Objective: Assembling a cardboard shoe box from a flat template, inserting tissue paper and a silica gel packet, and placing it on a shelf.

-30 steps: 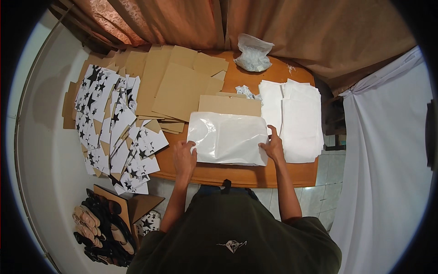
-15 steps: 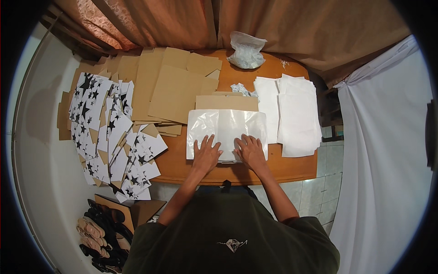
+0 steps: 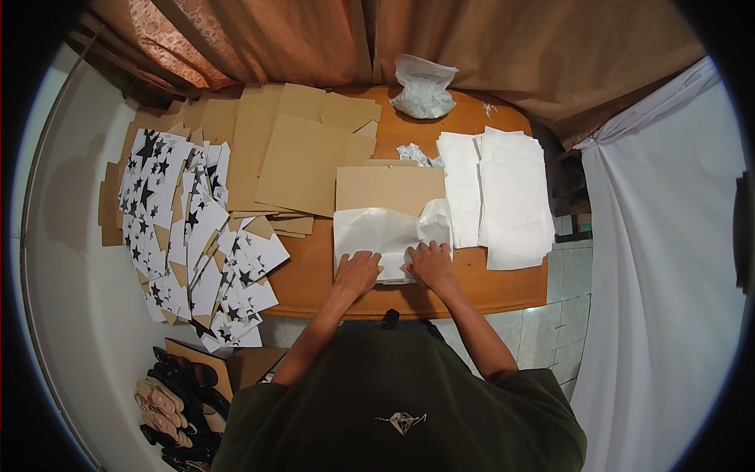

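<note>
Brown curtains (image 3: 503,55) hang behind a varnished orange-brown wooden table (image 3: 303,271); gathered white cloth (image 3: 637,236) drapes down on the right, pale floor tiles (image 3: 568,283) below. From where I stand: one person in a dark green shirt (image 3: 330,393), at the near edge, both arms forward.

Centre front: glossy white flexible sheet (image 3: 366,230) lying over the near part of a flat tan cardboard panel (image 3: 389,187). Far part of the panel bare. Sheet wrinkled, its far edge uneven and bulging up toward the right.

Left hand (image 3: 359,271): palm down on the sheet's near left part, fingers bent and slightly apart. Right hand (image 3: 429,263): same posture, near right part, level with the left, a gap between them. Whether either one pinches the sheet, I cannot tell.

Right of the panel: overlapping stacks of plain white rectangular sheets (image 3: 515,204). Beyond it, a crumpled pale wad (image 3: 413,153); farther back, a translucent plastic bag (image 3: 423,94) of whitish contents. Left of centre: overlapping tan cardboard pieces (image 3: 303,161). Far left: spread white pieces printed with black stars (image 3: 200,220). Lower left, below the table: black and beige shoes (image 3: 165,401), clustered.
</note>
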Tool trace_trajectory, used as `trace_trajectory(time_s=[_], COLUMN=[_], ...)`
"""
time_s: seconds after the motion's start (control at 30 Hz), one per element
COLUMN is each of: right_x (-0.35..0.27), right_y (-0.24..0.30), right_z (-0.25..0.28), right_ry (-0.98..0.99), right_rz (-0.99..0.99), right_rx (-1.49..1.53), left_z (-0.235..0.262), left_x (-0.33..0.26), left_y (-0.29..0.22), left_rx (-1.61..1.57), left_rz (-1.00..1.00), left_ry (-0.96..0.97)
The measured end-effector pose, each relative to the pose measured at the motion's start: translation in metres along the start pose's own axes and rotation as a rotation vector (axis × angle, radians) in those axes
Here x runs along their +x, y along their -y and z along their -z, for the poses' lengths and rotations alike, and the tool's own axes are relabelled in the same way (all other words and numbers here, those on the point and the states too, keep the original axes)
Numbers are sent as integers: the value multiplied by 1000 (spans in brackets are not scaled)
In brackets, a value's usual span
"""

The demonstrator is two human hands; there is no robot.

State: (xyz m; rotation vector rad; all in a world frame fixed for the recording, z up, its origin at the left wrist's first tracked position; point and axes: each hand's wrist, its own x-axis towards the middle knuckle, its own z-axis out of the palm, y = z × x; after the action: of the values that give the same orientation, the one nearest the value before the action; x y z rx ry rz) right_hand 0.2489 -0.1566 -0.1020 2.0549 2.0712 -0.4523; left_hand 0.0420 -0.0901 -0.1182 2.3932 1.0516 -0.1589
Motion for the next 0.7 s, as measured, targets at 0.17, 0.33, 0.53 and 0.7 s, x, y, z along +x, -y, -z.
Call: trace_trajectory(time_s=[0.17, 0.33, 0.53, 0.7], right_x=[4, 13, 29, 25], right_y=[1, -4, -5, -8], right_z=[-14, -24, -33, -37], right_ry=[139, 120, 332, 267], right_rz=[-3, 35, 28, 1], right_rx=[-62, -36, 32, 138], left_z=[0, -9, -15, 6], left_x=[6, 13, 27, 29], left_y=[-2, 5, 14, 13], left_rx=[67, 109, 54, 37], left_rz=[27, 25, 114, 8], left_ry=[82, 103, 276, 167])
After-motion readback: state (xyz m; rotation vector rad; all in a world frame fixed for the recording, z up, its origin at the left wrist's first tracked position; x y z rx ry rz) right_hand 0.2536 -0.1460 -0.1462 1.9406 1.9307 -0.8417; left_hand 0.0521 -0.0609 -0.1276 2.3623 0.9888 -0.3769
